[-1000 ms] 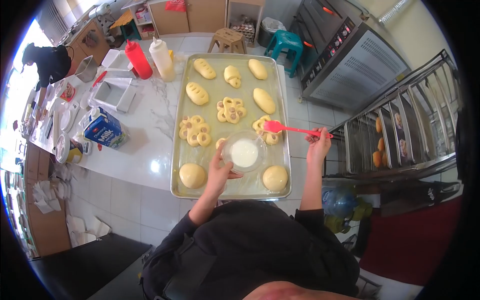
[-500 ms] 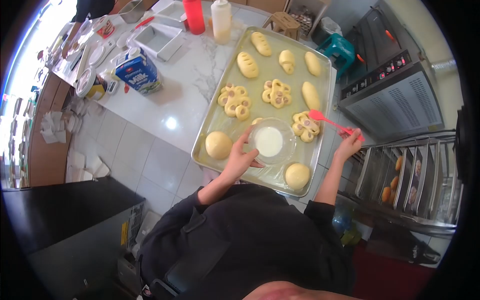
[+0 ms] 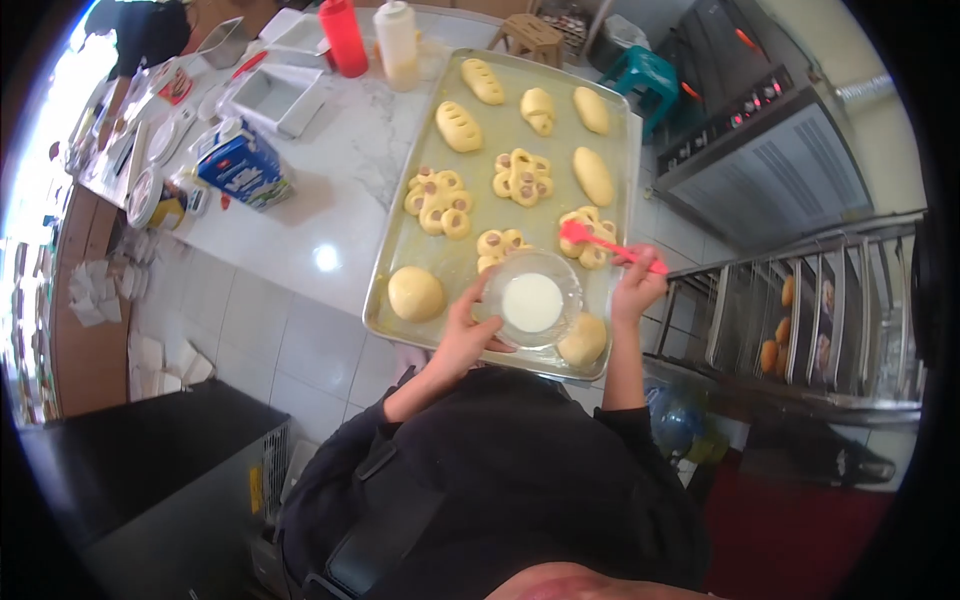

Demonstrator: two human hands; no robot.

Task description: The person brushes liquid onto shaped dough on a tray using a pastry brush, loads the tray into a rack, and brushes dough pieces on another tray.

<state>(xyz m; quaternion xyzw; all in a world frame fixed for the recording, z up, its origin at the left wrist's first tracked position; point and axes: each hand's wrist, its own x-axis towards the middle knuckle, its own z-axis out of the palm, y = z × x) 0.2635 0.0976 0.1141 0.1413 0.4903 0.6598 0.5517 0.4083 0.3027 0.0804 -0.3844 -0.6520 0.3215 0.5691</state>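
Note:
My left hand [image 3: 465,335] grips the side of a clear bowl [image 3: 573,295] with white liquid [image 3: 532,303] in it, above the near part of a lined baking tray [image 3: 552,82]. In my right hand [image 3: 636,288] is a red pastry brush [image 3: 608,243], its head at a flower-shaped dough piece [image 3: 594,258] with brown slices; whether it touches cannot be made out. The bowl partly hides another flower-shaped piece [image 3: 496,243] and a round bun [image 3: 583,342]. A second round bun [image 3: 416,294] lies left of my left hand.
Farther up the tray lie several dough pieces, including a scored loaf [image 3: 459,127]. A milk carton [image 3: 240,165], a red squeeze bottle [image 3: 343,38] and a white loaf pan [image 3: 278,98] stand on the marble table [image 3: 320,200]. Right are an oven [image 3: 770,170] and a tray rack [image 3: 740,325].
My right hand has brought the brush left, from the edge of the flower-shaped dough to over it. The bowl sits slightly lower relative to the tray, uncovering more of another flower-shaped piece. The view has shifted.

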